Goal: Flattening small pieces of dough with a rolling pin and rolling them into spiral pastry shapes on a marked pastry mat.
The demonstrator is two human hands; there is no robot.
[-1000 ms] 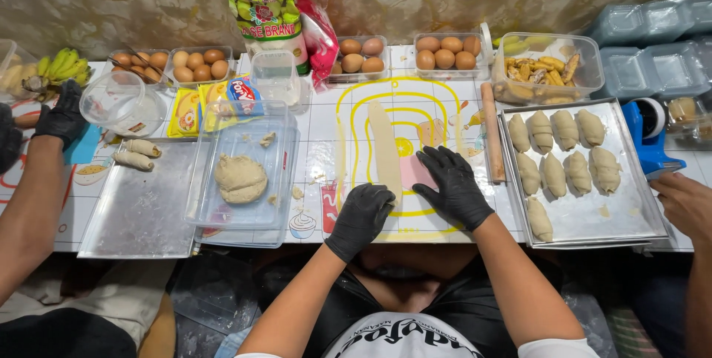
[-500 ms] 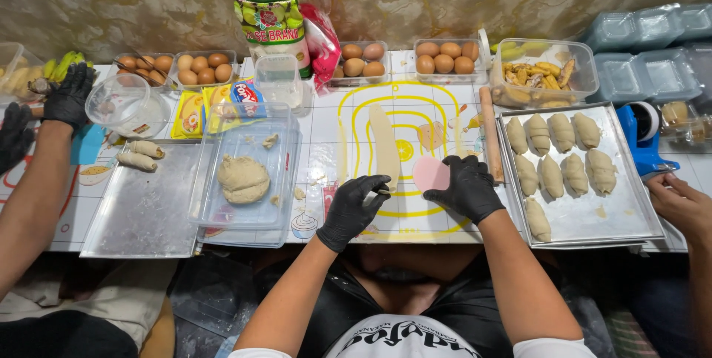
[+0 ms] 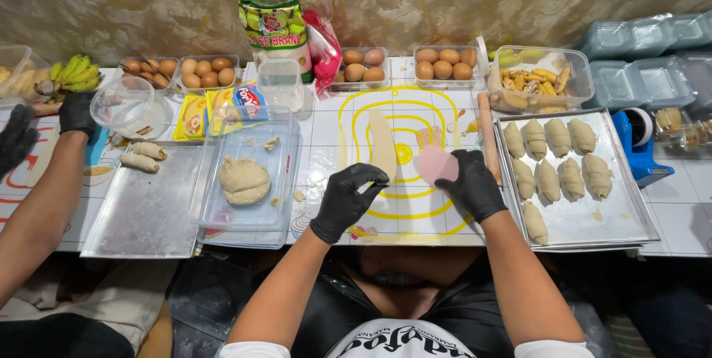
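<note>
Looking down at the surface (image 3: 690, 217), you've got both black-gloved hands over the baking mat (image 3: 437, 117) with the yellow rings. Your right hand (image 3: 471, 184) is curled around a pink scraper (image 3: 434, 163), thumb and fingers closed on it, flat blade pointing toward the middle of the mat. Your left hand (image 3: 347, 199) is loosely curled with the fingertips pinched together near the lower end of the dough strip (image 3: 383, 144); I can't tell if it's actually touching the dough or just right beside it. The strip itself is a long thin pale piece lying on the mat, running away from you, a bit left of the rings' centre.

Just right of the scraper there's a wooden rolling pin (image 3: 486, 136) lying along the mat's edge, and past that a metal tray (image 3: 593, 221) with nine shaped dough pieces (image 3: 558, 158) in rows. To your left a clear plastic tub (image 3: 222, 213) holds a lump of dough (image 3: 244, 180) plus a few scraps, and beside it another metal tray (image 3: 141, 213) has two rolled pieces (image 3: 143, 156) at its far corner.

Along the back you've got cartons of brown eggs (image 3: 445, 64), a green flour bag (image 3: 276, 35), a container of cut banana (image 3: 538, 82) and a bunch of bananas (image 3: 73, 73) far left. Another person's gloved hand (image 3: 76, 111) sits at the left next to a clear bowl (image 3: 130, 106).
</note>
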